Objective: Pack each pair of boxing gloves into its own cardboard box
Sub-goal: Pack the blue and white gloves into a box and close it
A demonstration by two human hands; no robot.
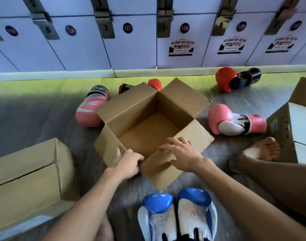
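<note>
1. Lying nearest the camera: blue-and-white gloves (194, 213), side by side on the floor (35, 115), just short of the open box (174, 108) and not in it.
2. Left hand (129, 164): fingers curled, gripping the box's near corner where two flaps meet.
3. Right hand (181, 153): fingers spread and straight, resting on the near flap; nothing grasped.
4. Open box: all four flaps folded out, nothing visible inside.
5. Bare foot (258, 152) on the floor to the right of the box.
6. Closed carton (27, 171) on the left, another carton (291, 127) at the right edge.
7. Pink gloves are split: one (89, 108) touching the box's left flap, the other (235, 120) on its right.
8. Red-and-black gloves: one (154, 83) partly hidden behind the box, one (235, 79) far right, by the lockers (131, 40).
</note>
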